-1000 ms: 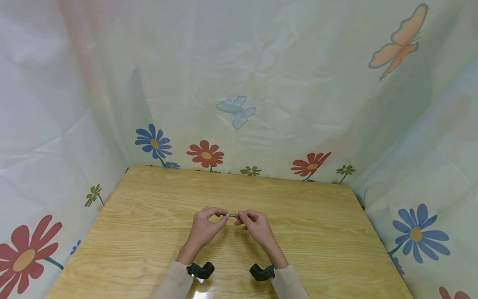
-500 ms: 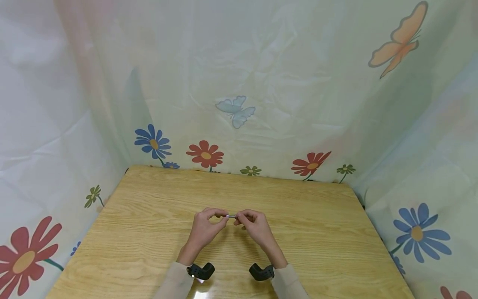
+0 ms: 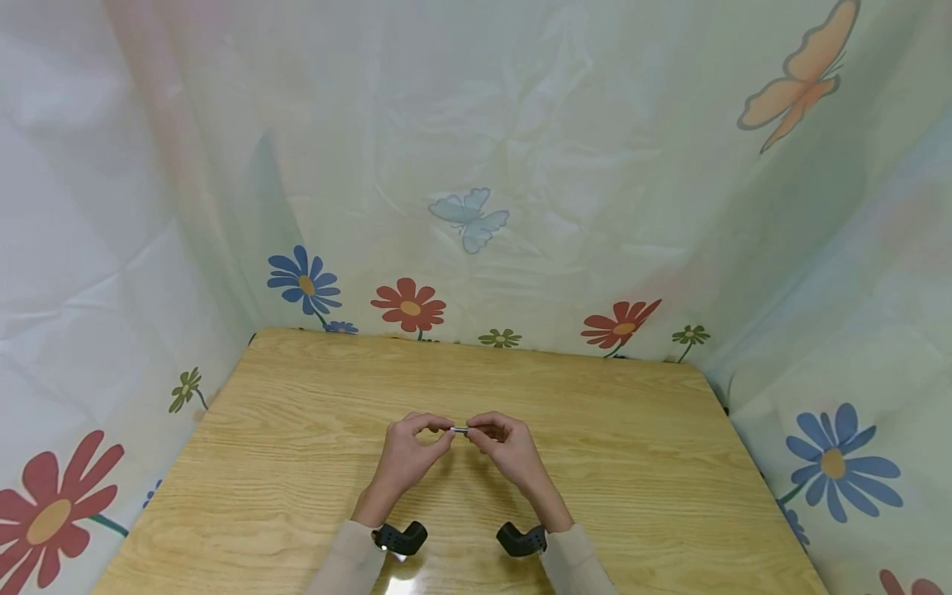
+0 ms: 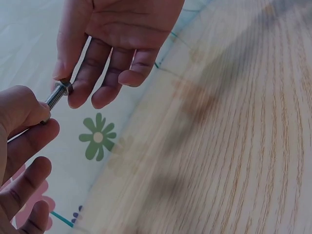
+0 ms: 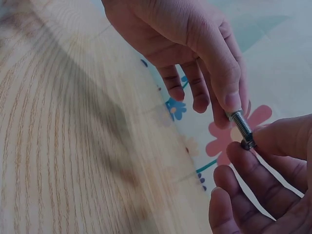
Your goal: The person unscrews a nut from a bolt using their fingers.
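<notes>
A small threaded metal bolt (image 4: 55,97) bridges my two hands just above the wooden table. My left hand (image 3: 406,453) pinches one end of it between thumb and forefinger; those fingertips hide that end. At the opposite end, the thumb and forefinger of my right hand (image 3: 515,454) pinch a small metal nut (image 5: 248,145). Bare thread shows between the two grips in both wrist views. The other fingers of both hands are loosely bent and touch nothing.
The wooden table (image 3: 297,388) spreads around the hands. A pale curtain (image 3: 550,165) printed with flowers and butterflies surrounds its back and sides. Each wrist carries a black camera mount, the left one (image 3: 402,539) and the right one (image 3: 521,541).
The right thumb and forefinger have shifted their pinch at the bolt's end, and the fingertips now stand straighter and slightly further left. The left hand has stayed in place.
</notes>
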The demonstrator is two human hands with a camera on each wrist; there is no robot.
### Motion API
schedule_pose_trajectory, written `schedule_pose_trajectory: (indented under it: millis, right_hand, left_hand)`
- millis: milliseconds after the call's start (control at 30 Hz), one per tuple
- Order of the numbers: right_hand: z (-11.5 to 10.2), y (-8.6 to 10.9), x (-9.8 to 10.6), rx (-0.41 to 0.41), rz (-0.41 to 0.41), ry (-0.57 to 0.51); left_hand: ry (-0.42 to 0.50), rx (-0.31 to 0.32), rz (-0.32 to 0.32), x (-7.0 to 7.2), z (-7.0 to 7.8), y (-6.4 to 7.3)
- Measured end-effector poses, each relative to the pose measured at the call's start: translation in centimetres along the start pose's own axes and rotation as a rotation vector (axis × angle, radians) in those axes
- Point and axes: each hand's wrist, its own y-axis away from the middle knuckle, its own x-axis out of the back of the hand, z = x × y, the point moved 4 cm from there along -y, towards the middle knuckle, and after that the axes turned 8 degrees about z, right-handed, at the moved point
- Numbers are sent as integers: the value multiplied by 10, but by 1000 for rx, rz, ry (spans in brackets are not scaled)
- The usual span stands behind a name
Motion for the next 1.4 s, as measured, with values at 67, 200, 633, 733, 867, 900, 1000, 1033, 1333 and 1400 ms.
schedule_pose_trajectory:
  millis: [67, 200, 633, 733, 867, 900, 1000, 1033, 1333, 1400]
  right_hand:
    - [-1, 0, 0, 6, 1, 10]
    - [-2, 0, 1, 17, -1, 25]
    - [-6, 0, 3, 32, 6, -28]
    - [-6, 1, 3, 14, 18, -40]
    - [-4, 1, 4, -19, 44, -32]
    - [-3, 1, 4, -26, 49, -26]
    - [0, 1, 4, -38, 55, -9]
    - [1, 1, 4, -41, 55, -1]
    - [0, 2, 2, -47, 33, 28]
    - [-1, 2, 2, -45, 29, 26]
  left_hand:
    - [1, 2, 0, 0, 0, 0]
    - [11, 17, -8, 1, 1, 0]
    - [24, 20, -9, 3, 3, -2]
    - [22, -8, 12, 4, 4, -2]
    - [22, -31, 28, 5, 6, -2]
    - [25, -31, 28, 5, 6, -2]
    - [37, -20, 27, 4, 6, -2]
    - [45, -12, 24, 4, 6, -1]
    - [36, -10, 11, 3, 7, 1]
    - [35, -8, 8, 3, 7, 1]
